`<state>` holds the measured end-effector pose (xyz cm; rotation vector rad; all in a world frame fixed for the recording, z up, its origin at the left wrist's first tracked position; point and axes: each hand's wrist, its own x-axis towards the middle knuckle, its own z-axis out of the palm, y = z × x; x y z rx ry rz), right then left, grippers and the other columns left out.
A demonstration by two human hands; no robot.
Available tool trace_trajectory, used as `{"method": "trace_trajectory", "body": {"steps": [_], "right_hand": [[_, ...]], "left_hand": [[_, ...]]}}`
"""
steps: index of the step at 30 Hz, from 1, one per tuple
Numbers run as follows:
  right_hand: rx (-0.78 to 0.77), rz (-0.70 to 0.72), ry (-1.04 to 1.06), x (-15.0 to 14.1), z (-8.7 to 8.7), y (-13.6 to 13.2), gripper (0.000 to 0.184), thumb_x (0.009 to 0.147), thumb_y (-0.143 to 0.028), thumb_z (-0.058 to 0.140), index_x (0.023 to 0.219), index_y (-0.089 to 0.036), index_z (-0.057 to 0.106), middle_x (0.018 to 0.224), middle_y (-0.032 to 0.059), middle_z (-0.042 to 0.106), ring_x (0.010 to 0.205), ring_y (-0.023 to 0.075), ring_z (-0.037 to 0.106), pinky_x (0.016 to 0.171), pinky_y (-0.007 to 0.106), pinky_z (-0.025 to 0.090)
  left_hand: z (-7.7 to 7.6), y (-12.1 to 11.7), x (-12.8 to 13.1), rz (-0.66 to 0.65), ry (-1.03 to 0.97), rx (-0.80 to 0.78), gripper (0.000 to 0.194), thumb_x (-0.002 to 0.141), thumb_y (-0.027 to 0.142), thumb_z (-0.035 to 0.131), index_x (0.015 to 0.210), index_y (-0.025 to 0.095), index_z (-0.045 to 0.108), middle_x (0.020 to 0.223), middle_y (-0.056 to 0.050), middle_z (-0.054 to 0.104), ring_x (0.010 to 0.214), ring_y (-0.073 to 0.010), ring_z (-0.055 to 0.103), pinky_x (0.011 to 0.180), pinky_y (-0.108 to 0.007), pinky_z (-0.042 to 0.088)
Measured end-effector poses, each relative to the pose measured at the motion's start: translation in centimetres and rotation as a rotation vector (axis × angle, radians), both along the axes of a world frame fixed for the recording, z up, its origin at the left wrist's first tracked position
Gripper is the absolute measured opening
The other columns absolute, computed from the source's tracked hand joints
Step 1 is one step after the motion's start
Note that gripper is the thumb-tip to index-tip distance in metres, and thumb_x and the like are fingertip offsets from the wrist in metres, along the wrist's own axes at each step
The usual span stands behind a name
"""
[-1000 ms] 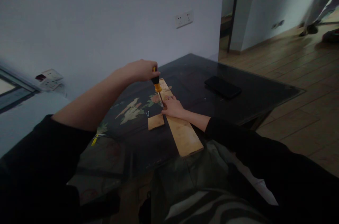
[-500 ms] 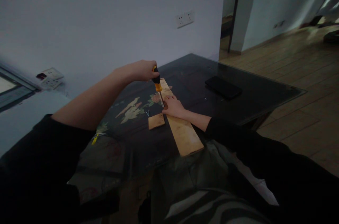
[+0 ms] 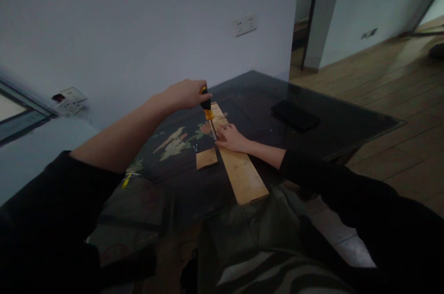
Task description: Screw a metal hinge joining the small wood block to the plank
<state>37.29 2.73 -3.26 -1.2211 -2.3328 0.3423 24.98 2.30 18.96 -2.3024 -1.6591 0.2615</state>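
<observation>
My left hand [image 3: 189, 94] is closed round the black and yellow handle of a screwdriver [image 3: 207, 109], which points down at a slant. The shaft's tip ends at the left edge of a long wooden board [image 3: 244, 176], right beside the fingers of my right hand [image 3: 231, 138]. That hand presses on the board with bent fingers and grips it near the tip; any screw under the tip is too small to make out. Left of the board lies a short square wooden piece [image 3: 206, 159]. A couple of small screws [image 3: 195, 147] lie just behind that piece.
The dark glass-topped table [image 3: 249, 95] has a flower and bird pattern at its left. A black phone-like object [image 3: 294, 115] lies to the right. A small yellow item [image 3: 126, 180] is at the near left. Behind stands a wall with a socket [image 3: 246, 25].
The view has shifted slightly, so everything sits a little further right. Both hands keep their places on the screwdriver and the board, with only a slight shift of the right fingers.
</observation>
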Motion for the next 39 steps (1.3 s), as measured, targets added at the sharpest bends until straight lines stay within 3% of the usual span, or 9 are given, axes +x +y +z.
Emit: {"method": "trace_trajectory", "body": {"steps": [3,7,15,27,39], "right_hand": [[0.088,0.139,0.028,1.6,-0.4,0.0,0.042,0.097,-0.041,0.057,0.13,-0.016,0.065,0.138,0.0151,0.062,0.131,0.0271,0.051,0.112,0.045,0.033],[0.148,0.202,0.038,2.7,-0.8,-0.3,0.037,0.097,-0.036,0.057,0.128,-0.018,0.067,0.139,0.014,0.062,0.127,0.0249,0.055,0.11,0.042,0.036],[0.151,0.2,-0.009,2.6,-0.7,-0.4,0.037,0.1,-0.038,0.052,0.126,-0.018,0.07,0.124,0.0097,0.071,0.114,0.023,0.063,0.104,0.039,0.04],[0.093,0.155,-0.028,2.5,0.1,-1.3,0.034,0.1,-0.036,0.052,0.123,-0.023,0.073,0.123,0.008,0.073,0.112,0.0227,0.065,0.1,0.038,0.045],[0.205,0.155,-0.105,2.5,0.1,-1.2,0.034,0.102,-0.034,0.051,0.123,-0.02,0.073,0.122,0.0097,0.074,0.107,0.0233,0.068,0.092,0.036,0.05]], "left_hand": [[0.0,-0.4,-0.3,0.01,-0.016,0.012,0.057,0.095,0.058,0.042,0.137,0.024,0.06,0.109,-0.014,0.073,0.099,-0.0276,0.064,0.08,-0.036,0.046],[-0.1,-0.8,-0.4,0.021,-0.03,0.022,0.06,0.094,0.061,0.042,0.138,0.024,0.06,0.108,-0.015,0.073,0.1,-0.0286,0.064,0.08,-0.037,0.046],[0.1,-0.8,0.1,0.025,-0.015,0.022,0.058,0.094,0.059,0.042,0.137,0.025,0.06,0.111,-0.014,0.072,0.102,-0.0288,0.064,0.081,-0.037,0.046],[0.1,-0.5,0.0,0.019,-0.02,0.029,0.06,0.094,0.064,0.041,0.135,0.026,0.062,0.112,-0.014,0.073,0.104,-0.0297,0.063,0.082,-0.037,0.046],[-0.3,0.1,-0.7,0.031,-0.1,0.112,0.045,0.094,0.056,0.051,0.12,0.024,0.068,0.104,-0.01,0.072,0.103,-0.0285,0.065,0.087,-0.036,0.047]]}}
